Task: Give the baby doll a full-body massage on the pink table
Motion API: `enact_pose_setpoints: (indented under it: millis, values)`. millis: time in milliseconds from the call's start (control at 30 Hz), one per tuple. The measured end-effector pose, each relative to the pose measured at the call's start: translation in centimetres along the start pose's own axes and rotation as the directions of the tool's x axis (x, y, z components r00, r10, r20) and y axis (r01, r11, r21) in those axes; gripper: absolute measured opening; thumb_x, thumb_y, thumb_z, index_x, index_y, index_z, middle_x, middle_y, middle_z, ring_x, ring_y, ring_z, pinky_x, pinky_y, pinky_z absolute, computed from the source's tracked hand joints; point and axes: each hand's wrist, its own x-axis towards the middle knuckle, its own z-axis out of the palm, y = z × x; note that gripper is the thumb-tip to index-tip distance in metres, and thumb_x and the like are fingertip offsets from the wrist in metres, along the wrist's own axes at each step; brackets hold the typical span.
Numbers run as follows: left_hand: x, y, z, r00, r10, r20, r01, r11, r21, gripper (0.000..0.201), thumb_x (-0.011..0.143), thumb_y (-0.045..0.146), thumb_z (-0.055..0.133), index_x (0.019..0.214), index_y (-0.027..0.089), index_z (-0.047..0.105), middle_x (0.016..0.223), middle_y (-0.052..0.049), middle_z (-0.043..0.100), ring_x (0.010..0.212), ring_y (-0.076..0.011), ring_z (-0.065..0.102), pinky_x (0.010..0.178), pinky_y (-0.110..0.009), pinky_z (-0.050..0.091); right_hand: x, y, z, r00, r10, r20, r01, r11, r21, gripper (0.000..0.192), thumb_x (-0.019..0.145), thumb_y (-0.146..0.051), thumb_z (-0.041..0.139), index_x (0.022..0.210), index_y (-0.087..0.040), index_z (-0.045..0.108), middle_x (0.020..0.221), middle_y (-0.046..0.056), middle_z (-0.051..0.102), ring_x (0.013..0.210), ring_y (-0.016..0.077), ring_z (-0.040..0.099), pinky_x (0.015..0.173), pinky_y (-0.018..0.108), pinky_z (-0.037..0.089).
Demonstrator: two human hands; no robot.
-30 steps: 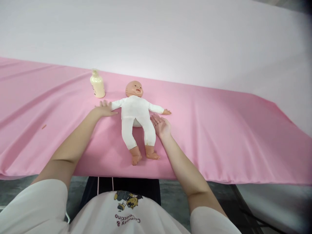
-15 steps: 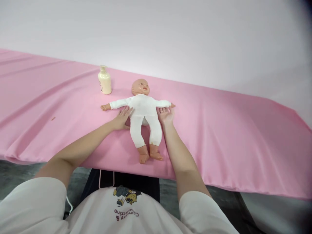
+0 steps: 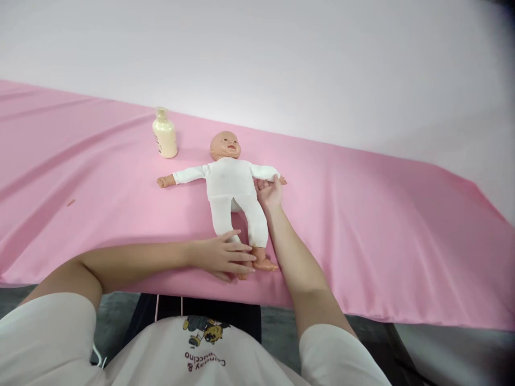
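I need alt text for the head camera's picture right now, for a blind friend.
A white-clothed baby doll lies on its back on pink cloth, the person's left hand spread over one lower leg and the right hand palm up beside its torso. A cream pump bottle stands left of the doll's head.

A doll [image 3: 231, 179] lies on its back on a cloth-covered table [image 3: 374, 230], feet toward the near edge. Behind its left-side outstretched arm stands a pump bottle [image 3: 165, 138]. The left hand [image 3: 225, 256] is over its lower legs; the right hand [image 3: 270, 195] is beside its torso.
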Motion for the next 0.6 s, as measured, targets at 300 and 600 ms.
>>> enact_pose_setpoints:
  millis: [300,600]
  values:
    - [0.7,1.2,-0.2,0.991,-0.060,0.117,0.063,0.998,-0.019,0.030,0.093,0.044,0.053,0.100,0.019,0.068,0.097,-0.009,0.072,0.091,-0.0249,0.064,0.121,-0.060,0.022,0.7,0.4,-0.2,0.999,-0.004,-0.041,0.003,1.000,-0.020,0.032,0.097,-0.052,0.046,0.104,-0.025,0.061,0.091,0.001,0.070,0.078,0.0119,0.069,0.083,0.027,0.061]
    - [-2.0,0.1,-2.7,1.000,0.018,0.023,-0.014,0.983,-0.183,0.010,0.076,0.025,0.057,0.066,0.023,0.058,0.069,-0.003,0.066,0.082,-0.0234,0.061,0.120,-0.054,0.022,0.6,0.5,0.1,0.999,0.006,-0.050,-0.012,0.991,-0.131,0.042,0.097,-0.059,0.041,0.110,-0.025,0.061,0.101,0.003,0.070,0.084,0.0133,0.068,0.082,0.026,0.060]
